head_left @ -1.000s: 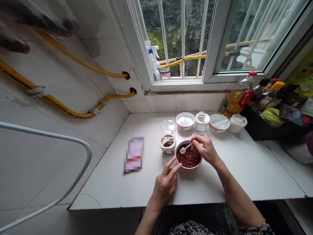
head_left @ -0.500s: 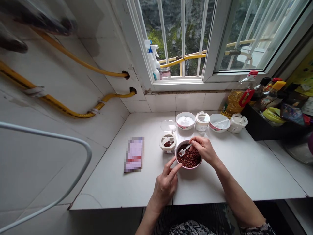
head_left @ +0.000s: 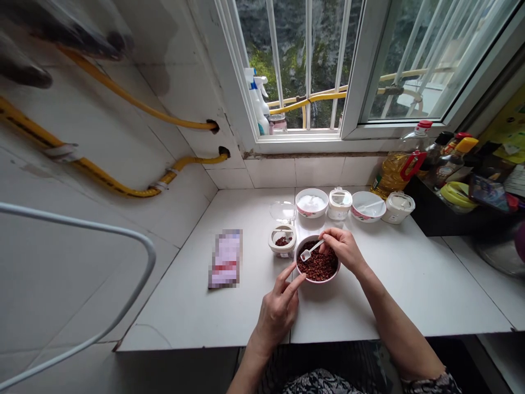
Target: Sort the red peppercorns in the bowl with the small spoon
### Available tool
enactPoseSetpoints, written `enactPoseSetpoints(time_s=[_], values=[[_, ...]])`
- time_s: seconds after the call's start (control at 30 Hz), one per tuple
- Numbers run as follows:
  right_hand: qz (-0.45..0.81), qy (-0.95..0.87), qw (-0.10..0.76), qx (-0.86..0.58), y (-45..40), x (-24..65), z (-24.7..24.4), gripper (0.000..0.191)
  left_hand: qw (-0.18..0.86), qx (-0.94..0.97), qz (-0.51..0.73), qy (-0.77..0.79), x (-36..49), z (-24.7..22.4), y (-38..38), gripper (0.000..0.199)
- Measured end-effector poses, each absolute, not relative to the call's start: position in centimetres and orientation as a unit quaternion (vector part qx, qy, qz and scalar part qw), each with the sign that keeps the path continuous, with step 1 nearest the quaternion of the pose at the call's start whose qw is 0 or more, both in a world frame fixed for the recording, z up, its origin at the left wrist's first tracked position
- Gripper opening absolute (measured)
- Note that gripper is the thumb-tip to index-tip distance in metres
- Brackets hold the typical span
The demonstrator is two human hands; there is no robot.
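Observation:
A pink-rimmed bowl (head_left: 321, 271) full of dark red-brown peppercorn-like grains stands on the white counter. My right hand (head_left: 341, 249) pinches the handle of a small white spoon (head_left: 307, 255), whose scoop is over the grains at the bowl's left side with a few reddish bits in it. On the near left rim rest two outstretched, spread fingers of my left hand (head_left: 281, 303); its other fingers are curled under. Just left of the bowl is a small seasoning jar (head_left: 282, 249), its clear lid (head_left: 283, 210) raised, with some of the same grains inside.
Behind are a bowl of white powder (head_left: 311, 203), a lidded jar (head_left: 340, 203), a bowl with a white spoon (head_left: 368, 207) and another jar (head_left: 398, 207). A blurred purple packet (head_left: 225, 260) lies left. An oil bottle (head_left: 396, 167) and black rack (head_left: 435, 210) stand right.
The spoon's scoop has lifted very slightly above the grains. My left hand stays at the rim, and the other things have not moved.

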State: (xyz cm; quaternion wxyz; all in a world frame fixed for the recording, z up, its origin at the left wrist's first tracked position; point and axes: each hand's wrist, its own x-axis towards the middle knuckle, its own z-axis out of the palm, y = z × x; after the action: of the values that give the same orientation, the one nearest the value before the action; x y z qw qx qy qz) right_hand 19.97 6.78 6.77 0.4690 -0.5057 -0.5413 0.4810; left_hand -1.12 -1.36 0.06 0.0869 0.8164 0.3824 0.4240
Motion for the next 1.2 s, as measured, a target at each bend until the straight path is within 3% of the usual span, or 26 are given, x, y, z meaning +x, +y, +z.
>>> enactPoseSetpoints(time_s=[0.3,0.47,0.7,0.9,1.07,1.2], values=[[0.463,-0.521,0.545,-0.465,7.0,18.4,8.4,0.028,0.087,0.816,0.423,0.383,-1.2,-0.1,-1.3,0.049],[0.337,-0.597,0.56,-0.465,6.6,17.0,8.7,0.022,0.092,0.819,0.416,0.385,-1.2,0.0,-1.3,0.05],[0.145,-0.751,0.495,-0.411,6.3,16.7,8.4,0.021,0.088,0.817,0.421,0.384,-1.2,-0.1,-1.3,0.049],[0.203,-0.679,0.535,-0.46,6.0,18.6,8.9,0.016,0.093,0.815,0.42,0.387,-1.2,-0.1,-1.3,0.049],[0.313,-0.685,0.452,-0.479,6.1,20.5,8.5,0.018,0.092,0.814,0.423,0.387,-1.2,-0.1,-1.3,0.05],[0.332,-0.705,0.409,-0.475,6.1,20.1,7.9,0.02,0.091,0.815,0.421,0.387,-1.1,0.0,-1.4,0.05]])
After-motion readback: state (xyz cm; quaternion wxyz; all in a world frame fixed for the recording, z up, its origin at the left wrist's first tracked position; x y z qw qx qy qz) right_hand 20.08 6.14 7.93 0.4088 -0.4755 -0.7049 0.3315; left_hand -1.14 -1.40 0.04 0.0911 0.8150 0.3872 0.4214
